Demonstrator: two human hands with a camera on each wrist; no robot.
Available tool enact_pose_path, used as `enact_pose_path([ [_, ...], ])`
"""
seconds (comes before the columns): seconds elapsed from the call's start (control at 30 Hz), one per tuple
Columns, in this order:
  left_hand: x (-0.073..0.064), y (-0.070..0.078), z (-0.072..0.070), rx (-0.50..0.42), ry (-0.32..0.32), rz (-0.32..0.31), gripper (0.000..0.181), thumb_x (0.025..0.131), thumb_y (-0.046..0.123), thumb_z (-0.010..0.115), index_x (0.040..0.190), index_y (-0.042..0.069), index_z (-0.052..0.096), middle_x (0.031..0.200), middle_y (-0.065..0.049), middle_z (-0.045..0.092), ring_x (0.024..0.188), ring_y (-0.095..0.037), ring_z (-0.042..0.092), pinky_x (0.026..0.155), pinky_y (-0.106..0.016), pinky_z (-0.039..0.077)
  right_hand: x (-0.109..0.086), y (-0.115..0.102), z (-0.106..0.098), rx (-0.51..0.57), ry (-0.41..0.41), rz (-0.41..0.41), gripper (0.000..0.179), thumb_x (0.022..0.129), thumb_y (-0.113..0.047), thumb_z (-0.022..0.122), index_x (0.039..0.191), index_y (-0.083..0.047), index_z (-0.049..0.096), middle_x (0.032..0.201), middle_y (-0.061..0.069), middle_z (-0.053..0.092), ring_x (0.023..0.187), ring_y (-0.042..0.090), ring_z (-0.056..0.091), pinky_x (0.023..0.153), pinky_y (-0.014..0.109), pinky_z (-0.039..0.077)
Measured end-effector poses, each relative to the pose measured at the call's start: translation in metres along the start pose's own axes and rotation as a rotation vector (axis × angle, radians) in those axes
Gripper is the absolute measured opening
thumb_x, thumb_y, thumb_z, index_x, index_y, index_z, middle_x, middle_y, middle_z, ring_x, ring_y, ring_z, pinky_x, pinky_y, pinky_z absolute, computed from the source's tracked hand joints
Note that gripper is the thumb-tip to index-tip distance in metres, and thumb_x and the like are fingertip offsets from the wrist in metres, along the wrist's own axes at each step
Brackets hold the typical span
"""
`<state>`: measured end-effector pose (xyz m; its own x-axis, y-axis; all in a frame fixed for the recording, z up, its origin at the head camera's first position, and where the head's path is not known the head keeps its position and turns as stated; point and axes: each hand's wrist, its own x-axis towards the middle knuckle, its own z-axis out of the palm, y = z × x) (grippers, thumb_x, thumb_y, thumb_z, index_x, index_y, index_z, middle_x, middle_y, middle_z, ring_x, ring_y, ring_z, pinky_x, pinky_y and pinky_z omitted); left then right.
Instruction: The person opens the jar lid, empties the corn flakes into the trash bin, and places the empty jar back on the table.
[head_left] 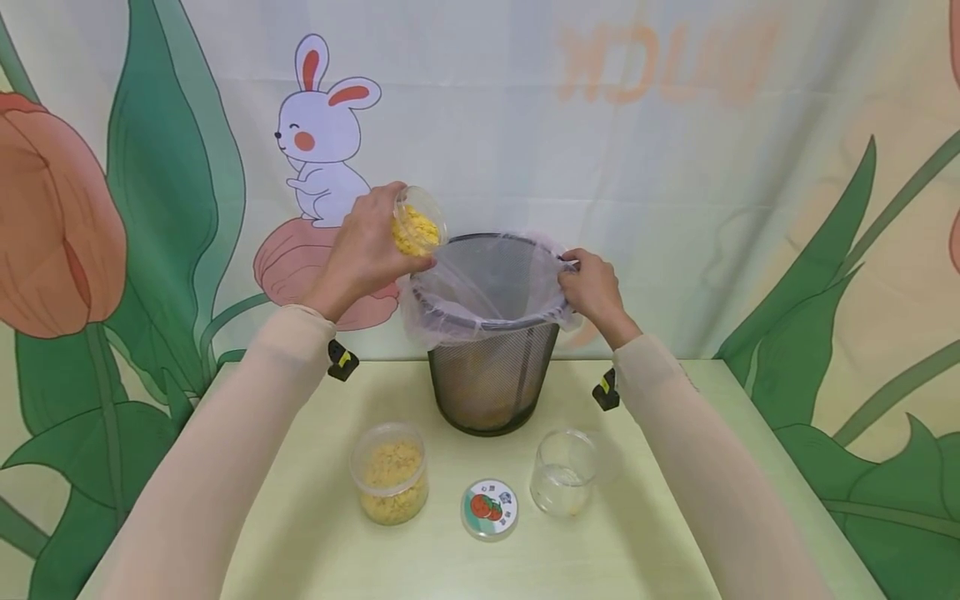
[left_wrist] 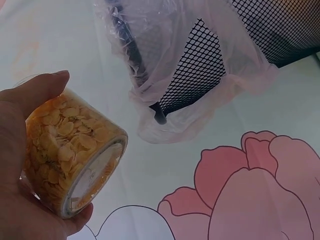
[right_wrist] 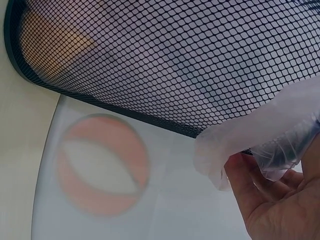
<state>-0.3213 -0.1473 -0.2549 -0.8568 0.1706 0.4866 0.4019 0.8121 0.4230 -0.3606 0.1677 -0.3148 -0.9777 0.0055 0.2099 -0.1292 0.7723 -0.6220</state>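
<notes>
My left hand (head_left: 369,237) grips a clear plastic jar (left_wrist: 75,145) of yellow flakes, tilted with its mouth toward the upper left rim of a black mesh wastebasket (head_left: 487,379). In the left wrist view the thumb and fingers wrap around the jar's side, and flakes fill most of it. A thin whitish bin liner (head_left: 483,279) lines the basket and folds over its rim. On the basket's right side my right hand (head_left: 592,283) pinches the rim and liner. Something yellowish shows dimly through the mesh near the basket's bottom.
On the pale table (head_left: 315,533), a second clear jar with yellow flakes (head_left: 393,487) stands front left. A round lid with a tomato picture (head_left: 489,508) lies in the middle. Right of it is a clear jar (head_left: 564,479). A printed curtain (head_left: 480,150) hangs close behind the basket.
</notes>
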Motion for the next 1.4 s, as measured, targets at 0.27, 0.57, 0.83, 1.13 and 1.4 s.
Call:
enact_pose_path([
  [0.27,0.010,-0.001,0.003,0.049,-0.013,-0.006,0.103,0.071,0.034,0.086,0.152,0.010,0.027,0.149,-0.012,0.042,0.128,-0.031,0.041,0.111,-0.050,0.036,0.001,0.000,0.003,-0.001,-0.002,0.005,0.046,0.093,-0.019,0.048,0.137,-0.011,0.055,0.129,0.014,0.064,0.097,0.028,0.064,0.068,0.032,0.053],
  [0.57,0.019,0.003,0.002,0.103,-0.024,0.052,0.102,0.071,0.035,0.085,0.152,0.009,0.028,0.150,-0.012,0.041,0.134,-0.033,0.038,0.114,-0.053,0.031,0.001,-0.004,0.004,-0.005,0.008,-0.004,0.047,0.091,-0.017,0.047,0.137,-0.011,0.055,0.129,0.014,0.065,0.098,0.029,0.064,0.075,0.037,0.053],
  [0.83,0.024,0.009,0.005,0.132,-0.041,0.068,0.102,0.072,0.034,0.085,0.152,0.010,0.027,0.152,-0.011,0.039,0.136,-0.033,0.037,0.113,-0.053,0.031,0.000,-0.005,0.003,-0.006,0.003,-0.006,0.046,0.092,-0.017,0.046,0.137,-0.012,0.055,0.127,0.014,0.065,0.086,0.025,0.062,0.062,0.030,0.049],
  [1.13,0.028,0.015,0.006,0.176,-0.043,0.101,0.102,0.072,0.037,0.084,0.153,0.012,0.027,0.154,-0.009,0.038,0.139,-0.032,0.035,0.115,-0.052,0.030,0.000,-0.004,0.004,-0.003,0.002,0.004,0.047,0.092,-0.016,0.047,0.138,-0.013,0.055,0.127,0.014,0.064,0.087,0.025,0.062,0.063,0.030,0.050],
  [1.4,0.030,0.019,0.007,0.220,-0.061,0.113,0.100,0.074,0.036,0.083,0.153,0.014,0.026,0.154,-0.008,0.037,0.139,-0.032,0.034,0.116,-0.053,0.027,-0.001,-0.006,0.005,-0.003,0.008,0.004,0.048,0.091,-0.017,0.047,0.138,-0.013,0.055,0.131,0.014,0.063,0.097,0.028,0.061,0.074,0.036,0.051],
])
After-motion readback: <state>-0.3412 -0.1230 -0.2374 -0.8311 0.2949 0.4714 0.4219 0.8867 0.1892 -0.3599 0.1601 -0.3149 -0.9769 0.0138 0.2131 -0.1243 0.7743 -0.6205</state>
